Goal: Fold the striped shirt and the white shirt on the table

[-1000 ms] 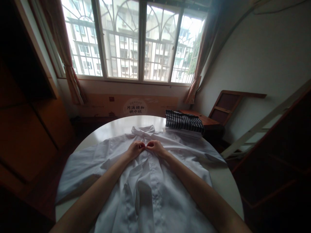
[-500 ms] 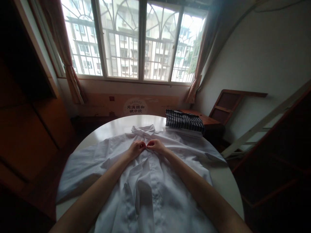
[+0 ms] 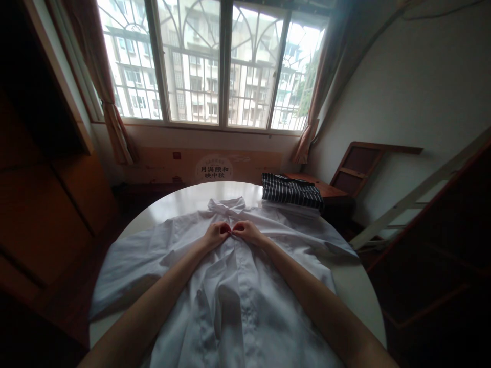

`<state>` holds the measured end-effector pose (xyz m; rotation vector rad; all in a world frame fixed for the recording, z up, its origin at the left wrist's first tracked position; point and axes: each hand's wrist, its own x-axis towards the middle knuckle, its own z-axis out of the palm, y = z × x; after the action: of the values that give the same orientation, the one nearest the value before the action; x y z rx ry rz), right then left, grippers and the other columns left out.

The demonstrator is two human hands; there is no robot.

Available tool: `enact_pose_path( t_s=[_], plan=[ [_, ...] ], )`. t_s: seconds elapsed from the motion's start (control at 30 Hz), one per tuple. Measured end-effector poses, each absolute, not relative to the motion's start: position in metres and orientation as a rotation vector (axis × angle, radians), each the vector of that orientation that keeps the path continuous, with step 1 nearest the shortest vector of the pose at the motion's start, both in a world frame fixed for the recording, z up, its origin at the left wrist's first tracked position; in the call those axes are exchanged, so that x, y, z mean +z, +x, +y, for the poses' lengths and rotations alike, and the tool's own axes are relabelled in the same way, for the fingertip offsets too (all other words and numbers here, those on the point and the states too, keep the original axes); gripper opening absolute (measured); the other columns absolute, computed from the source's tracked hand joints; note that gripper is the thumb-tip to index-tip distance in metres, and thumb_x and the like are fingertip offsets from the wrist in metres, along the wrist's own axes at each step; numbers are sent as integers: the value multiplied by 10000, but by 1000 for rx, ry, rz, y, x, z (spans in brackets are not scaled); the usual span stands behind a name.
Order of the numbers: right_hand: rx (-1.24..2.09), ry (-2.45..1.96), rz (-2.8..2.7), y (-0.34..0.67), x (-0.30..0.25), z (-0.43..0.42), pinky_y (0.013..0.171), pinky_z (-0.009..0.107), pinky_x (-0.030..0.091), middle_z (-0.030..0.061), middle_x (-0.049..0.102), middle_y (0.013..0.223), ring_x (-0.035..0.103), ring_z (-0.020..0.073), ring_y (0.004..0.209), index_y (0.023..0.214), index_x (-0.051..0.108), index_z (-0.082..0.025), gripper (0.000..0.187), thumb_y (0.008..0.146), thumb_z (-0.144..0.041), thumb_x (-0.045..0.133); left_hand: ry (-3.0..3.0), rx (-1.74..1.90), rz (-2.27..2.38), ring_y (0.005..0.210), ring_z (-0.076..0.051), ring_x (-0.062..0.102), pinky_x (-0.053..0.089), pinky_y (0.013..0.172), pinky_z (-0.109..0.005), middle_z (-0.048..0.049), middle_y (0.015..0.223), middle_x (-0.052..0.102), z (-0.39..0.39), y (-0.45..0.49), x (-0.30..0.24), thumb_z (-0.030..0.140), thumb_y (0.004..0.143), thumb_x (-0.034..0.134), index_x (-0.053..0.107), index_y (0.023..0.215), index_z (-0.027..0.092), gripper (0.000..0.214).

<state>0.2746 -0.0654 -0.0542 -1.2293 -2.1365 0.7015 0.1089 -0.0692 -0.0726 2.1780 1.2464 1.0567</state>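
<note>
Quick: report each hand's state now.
Left hand: closed, pinching the white shirt at its front opening.
Right hand: closed, pinching the same shirt front beside it.

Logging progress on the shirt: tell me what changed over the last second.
Nothing visibly moved. The left hand and right hand stay pinched on the white shirt just below its collar; the shirt lies spread on the round table, the striped folded cloth beyond it.

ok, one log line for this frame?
left hand: pinching shirt front below collar | right hand: same spot, fingertips meeting | shirt: spread on table | striped stack: far right, apart
</note>
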Motion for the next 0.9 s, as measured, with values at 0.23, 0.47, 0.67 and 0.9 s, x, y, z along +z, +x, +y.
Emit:
enact_pose_path(
  t_s=[0.23,0.47,0.67,0.9],
  plan=[
    [746,-1259,-2103,273,-51,-68,527,191,351,4,603,635,511,106,588,711,646,-121,282,712,-398,593,2156,1058,1258,540,-86,473,384,535,-203,27,594,564,-70,111,-72,116,648,563,607,655,145,53],
    [521,-1350,-2177,268,-56,-71,518,199,325,2,605,655,511,109,584,720,612,-140,280,632,-401,665,2130,1034,1213,551,-82,497,399,543,-192,23,617,598,-70,109,-71,33,623,508,630,690,137,174],
    [413,-1406,-2131,265,-60,-73,532,206,326,14,628,662,528,118,594,700,622,-149,164,663,-308,629,2120,1053,1186,548,-81,492,401,545,-192,19,611,599,-70,109,-71,68,645,524,636,693,135,139],
    [322,-1465,-2035,262,-53,-81,571,230,357,47,662,681,564,143,614,676,647,-154,158,683,-306,605,2129,1083,1203,554,-81,485,392,536,-190,21,611,584,-69,110,-75,74,653,533,621,684,140,114]
  ],
)
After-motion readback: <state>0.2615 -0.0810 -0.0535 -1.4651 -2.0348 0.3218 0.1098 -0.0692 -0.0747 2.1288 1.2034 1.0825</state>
